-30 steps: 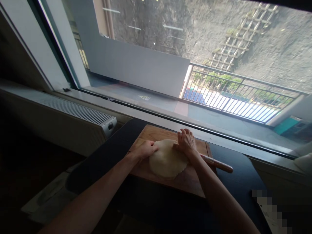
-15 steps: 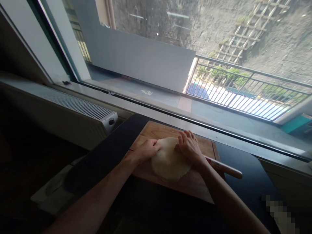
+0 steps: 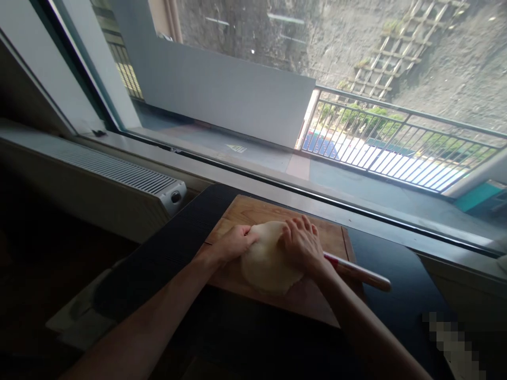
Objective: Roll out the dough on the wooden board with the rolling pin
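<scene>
A flat, pale sheet of dough [image 3: 265, 264] lies on a wooden cutting board [image 3: 253, 208]. My left hand [image 3: 237, 241] is closed at the dough's left edge, thumb and fingers pinching it. Over the upper right of the dough, my right hand [image 3: 304, 243] is bent round a wooden rolling pin [image 3: 362, 273]. The pin's right part, with a red mark near my palm, sticks out past the board's right side. My hand hides its left part.
The board rests on a dark table [image 3: 396, 269] against a window sill [image 3: 253, 180]. To the left stands a white radiator [image 3: 119, 168]. Outside the glass are a metal railing [image 3: 380, 137] and a grey wall. A blurred pale patch [image 3: 451, 343] lies at the lower right.
My right hand has shifted slightly left over the dough, its fingers now covering a bit more of it. The left hand keeps its pinch. The whole view has moved a little.
</scene>
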Tool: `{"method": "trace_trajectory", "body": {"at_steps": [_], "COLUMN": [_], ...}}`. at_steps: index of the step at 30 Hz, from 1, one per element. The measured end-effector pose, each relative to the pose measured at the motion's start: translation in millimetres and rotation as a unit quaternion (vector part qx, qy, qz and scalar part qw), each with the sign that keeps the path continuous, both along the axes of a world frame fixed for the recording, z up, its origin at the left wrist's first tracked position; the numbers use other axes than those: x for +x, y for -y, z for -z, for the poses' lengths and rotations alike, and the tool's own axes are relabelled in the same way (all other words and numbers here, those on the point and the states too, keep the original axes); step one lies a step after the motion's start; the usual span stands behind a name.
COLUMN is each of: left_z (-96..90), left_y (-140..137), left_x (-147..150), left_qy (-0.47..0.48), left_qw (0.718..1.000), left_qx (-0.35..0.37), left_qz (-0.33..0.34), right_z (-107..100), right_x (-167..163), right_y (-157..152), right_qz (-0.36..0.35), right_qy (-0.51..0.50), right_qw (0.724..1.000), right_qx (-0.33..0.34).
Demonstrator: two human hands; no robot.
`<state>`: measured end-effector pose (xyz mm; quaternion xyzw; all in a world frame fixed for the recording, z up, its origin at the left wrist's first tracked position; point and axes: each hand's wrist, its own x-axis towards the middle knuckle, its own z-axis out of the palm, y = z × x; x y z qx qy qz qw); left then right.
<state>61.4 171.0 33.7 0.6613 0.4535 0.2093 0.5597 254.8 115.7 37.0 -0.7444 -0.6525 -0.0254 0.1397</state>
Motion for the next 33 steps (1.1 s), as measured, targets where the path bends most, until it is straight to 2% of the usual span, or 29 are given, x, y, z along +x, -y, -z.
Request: {"method": "trace_trajectory", "body": {"at_steps": [2, 3, 8, 10, 12, 15, 17, 19, 22, 24, 26, 30, 32, 33], "left_z": [-0.4, -0.6, -0.1, 0.9, 1.8, 2.4, 2.3, 1.8, 0.8, 0.1, -0.2, 2.0, 3.7, 4.3], "left_y": [-0.3, -0.4, -0.6, -0.6, -0.8, -1.3, -1.6, -1.7, -0.9, -0.3, -0.2, -1.3, -1.4, -1.1], "left_x": [0.5, 0.8, 1.5, 1.4, 1.3, 1.4, 1.7, 2.1, 2.1, 1.7, 1.4, 1.6, 1.9, 1.9], "left_qy": [0.001, 0.006, 0.019, 0.017, 0.022, 0.031, 0.026, 0.019, 0.016, 0.015, 0.014, -0.002, -0.005, -0.003], "left_qw": [1.0, 1.0, 0.999, 0.999, 0.999, 0.999, 0.999, 0.999, 0.999, 1.0, 1.0, 1.0, 1.0, 1.0], "left_qx": [-0.012, -0.02, -0.034, -0.032, -0.03, -0.03, -0.032, -0.036, -0.032, -0.027, -0.026, -0.005, 0.002, 0.0], "left_qz": [0.006, 0.01, 0.015, 0.012, 0.012, 0.019, 0.021, 0.019, 0.009, 0.006, 0.009, 0.005, 0.006, 0.007], "right_z": [5.4, 5.1, -12.9, -15.2, -8.8, 6.0, 8.7, 3.9, -9.5, -14.4, -10.9, 7.2, 8.8, 6.8], "right_x": [-9.7, -9.0, 29.0, 31.9, 20.3, -3.0, -6.9, 3.8, 30.1, 35.4, 24.5, -13.2, -18.0, -14.0], "right_y": [18.3, 17.6, -45.5, -52.9, -35.3, 7.4, 15.5, -2.4, -46.6, -57.5, -41.9, 23.3, 31.7, 24.9], "right_qz": [-0.026, -0.02, 0.101, 0.119, 0.082, -0.005, -0.022, 0.007, 0.088, 0.111, 0.087, -0.023, -0.037, -0.026], "right_qy": [0.016, 0.02, -0.012, -0.018, -0.014, 0.021, 0.039, 0.031, -0.006, -0.019, -0.022, 0.004, 0.017, 0.015], "right_qw": [0.999, 0.999, 0.995, 0.992, 0.996, 1.0, 0.998, 0.999, 0.996, 0.993, 0.996, 1.0, 0.999, 0.999], "right_qx": [0.017, 0.022, -0.009, -0.021, -0.021, 0.02, 0.042, 0.029, -0.008, -0.02, -0.025, 0.008, 0.031, 0.032]}}
